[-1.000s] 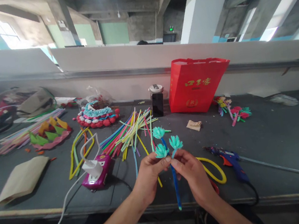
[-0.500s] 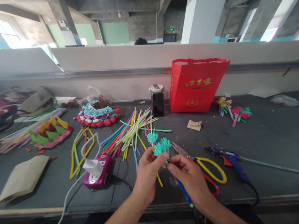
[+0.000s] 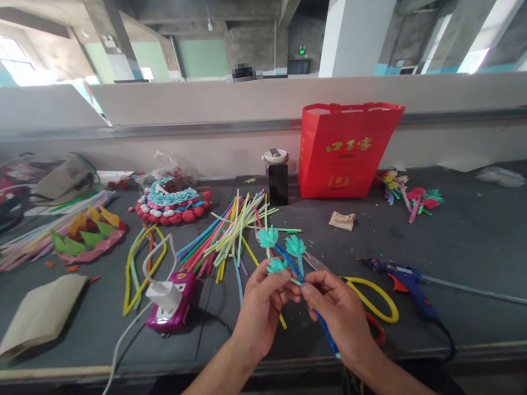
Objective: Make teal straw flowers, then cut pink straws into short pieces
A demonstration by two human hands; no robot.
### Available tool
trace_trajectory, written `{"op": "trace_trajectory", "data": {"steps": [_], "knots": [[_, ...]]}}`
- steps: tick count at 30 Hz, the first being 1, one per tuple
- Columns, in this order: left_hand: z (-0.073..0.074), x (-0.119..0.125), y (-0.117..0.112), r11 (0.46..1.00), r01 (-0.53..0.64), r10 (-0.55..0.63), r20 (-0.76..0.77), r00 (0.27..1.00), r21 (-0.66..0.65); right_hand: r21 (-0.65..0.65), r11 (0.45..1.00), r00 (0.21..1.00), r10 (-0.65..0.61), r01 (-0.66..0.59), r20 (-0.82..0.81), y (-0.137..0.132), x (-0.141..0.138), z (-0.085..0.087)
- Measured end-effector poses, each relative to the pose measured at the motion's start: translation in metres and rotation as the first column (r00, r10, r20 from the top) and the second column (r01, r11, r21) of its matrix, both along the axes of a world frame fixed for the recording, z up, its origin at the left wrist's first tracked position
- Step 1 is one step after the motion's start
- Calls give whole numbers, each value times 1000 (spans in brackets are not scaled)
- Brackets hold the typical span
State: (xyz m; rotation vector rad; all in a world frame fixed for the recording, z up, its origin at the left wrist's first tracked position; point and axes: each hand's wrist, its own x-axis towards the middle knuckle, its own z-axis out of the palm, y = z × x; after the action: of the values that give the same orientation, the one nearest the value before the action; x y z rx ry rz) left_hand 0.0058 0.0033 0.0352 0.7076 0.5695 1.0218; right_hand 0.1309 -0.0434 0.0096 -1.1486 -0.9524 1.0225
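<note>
Between thumb and fingers of my right hand [image 3: 337, 307] is a blue stem [image 3: 329, 338] that runs down below the palm. Two turquoise flowers [image 3: 267, 237] rise from its upper end. My left hand [image 3: 266, 301] is closed on a third turquoise flower [image 3: 277, 265], whose short pale stem points at the blue one, close to my right fingertips. Whether the two stems touch I cannot tell. Scissors with a yellow handle loop [image 3: 376, 299] lie just beyond my right hand, partly covered by it.
A blue glue gun [image 3: 408, 285] with a cord lies at the right. Coloured sticks [image 3: 229, 234] are heaped mid-table, left of a phone [image 3: 278, 184] and a red bag [image 3: 349, 150]. A purple power strip [image 3: 173, 303] sits left of my hands, its white cable crossing the table edge.
My hands have drawn slightly apart. The left one has lowered its flower to the left, and the two flowers on the blue stem now show separately above it.
</note>
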Motion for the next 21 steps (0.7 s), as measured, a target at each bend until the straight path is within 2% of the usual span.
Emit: {"op": "trace_trajectory", "data": {"steps": [3,6,11,15,18,21], "knots": [[2,-2,0,999,-48,49,-22,999,24,37,998,994,-56,53,95,-1,2,0],[2,-2,1,999,-45,45,-28,999,5,69,996,985,-59,48,163,-3,4,-1],[-4,-1,4,997,-52,49,-55,997,-58,41,998,985,32,-39,168,-6,6,-5],[-7,-2,5,996,-84,80,-95,992,-43,24,992,972,113,-121,205,-8,9,-6],[-6,-2,3,998,-58,55,-146,988,-16,-7,990,964,135,-138,229,-11,12,-6],[-3,-2,1,999,-14,21,-256,967,29,-41,993,978,116,-111,173,-10,17,-7]]}}
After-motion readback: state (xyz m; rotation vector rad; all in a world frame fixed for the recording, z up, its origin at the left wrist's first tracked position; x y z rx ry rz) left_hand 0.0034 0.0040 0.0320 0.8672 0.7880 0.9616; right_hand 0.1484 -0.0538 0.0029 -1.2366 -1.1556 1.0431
